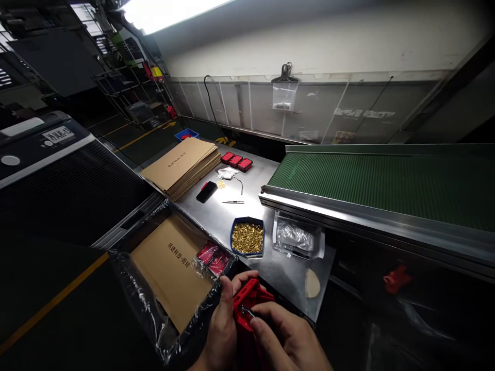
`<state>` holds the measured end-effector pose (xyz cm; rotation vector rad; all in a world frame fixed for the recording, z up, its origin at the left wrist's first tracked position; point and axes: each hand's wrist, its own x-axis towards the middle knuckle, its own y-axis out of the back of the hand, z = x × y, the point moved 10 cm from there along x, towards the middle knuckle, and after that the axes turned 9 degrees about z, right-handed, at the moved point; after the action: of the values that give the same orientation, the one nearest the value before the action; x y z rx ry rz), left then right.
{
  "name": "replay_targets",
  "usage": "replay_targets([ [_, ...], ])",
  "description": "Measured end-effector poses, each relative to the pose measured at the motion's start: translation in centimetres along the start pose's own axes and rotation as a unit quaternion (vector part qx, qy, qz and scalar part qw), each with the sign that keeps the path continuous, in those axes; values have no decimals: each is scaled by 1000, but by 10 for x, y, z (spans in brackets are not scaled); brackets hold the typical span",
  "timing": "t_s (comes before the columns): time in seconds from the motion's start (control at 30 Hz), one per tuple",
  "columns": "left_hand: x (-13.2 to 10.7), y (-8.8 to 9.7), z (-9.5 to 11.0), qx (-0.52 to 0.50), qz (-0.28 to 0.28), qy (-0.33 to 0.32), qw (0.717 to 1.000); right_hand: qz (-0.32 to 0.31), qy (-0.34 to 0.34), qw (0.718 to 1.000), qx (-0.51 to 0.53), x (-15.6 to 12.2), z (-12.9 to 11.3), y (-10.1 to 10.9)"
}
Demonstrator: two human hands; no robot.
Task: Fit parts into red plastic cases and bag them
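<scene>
My left hand point(224, 324) is wrapped around a red plastic part point(247, 301) low in the view, its thumb up along the near side. Finger and thumb of my right hand point(292, 330) pinch a thin metal piece point(247, 310), possibly tweezers, whose tip meets the inside of the red part. Much of that piece is hidden by my fingers. Beyond my hands, a blue bin point(232, 242) holds many small brass-coloured pieces point(247, 238). To the left, two dark-edged red parts point(213, 257) lie in a plastic-lined box point(154, 319).
A cardboard stack point(178, 167), black phone point(206, 191), pen-like tool point(233, 202) and several red-and-black parts point(236, 161) lie on the metal table point(255, 178). A plastic bag point(296, 237) rests right of the bin. A green conveyor belt point(371, 185) runs along the right.
</scene>
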<state>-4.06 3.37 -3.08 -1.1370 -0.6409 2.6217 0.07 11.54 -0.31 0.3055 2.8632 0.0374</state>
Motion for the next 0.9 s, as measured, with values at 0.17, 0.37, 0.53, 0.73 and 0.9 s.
replay_targets([
  [0.17, 1, -2, -2, 11, -4, -2, 1000, 5, 3, 1000, 6, -1, 4, 0],
  [0.37, -1, -13, -5, -58, -6, 43, 997, 90, 4, 995, 48, -2, 3, 31],
  [0.53, 2, -19, -10, -90, -10, 82, 992, 112, 265, 950, -124, -8, -54, 45],
  [0.73, 3, -21, -19, -86, -27, 124, 988, 131, 472, 822, -290, -23, -90, 21],
  [0.9, 4, -22, -24, -71, -33, 131, 988, 128, 472, 815, -311, -20, -93, 18],
])
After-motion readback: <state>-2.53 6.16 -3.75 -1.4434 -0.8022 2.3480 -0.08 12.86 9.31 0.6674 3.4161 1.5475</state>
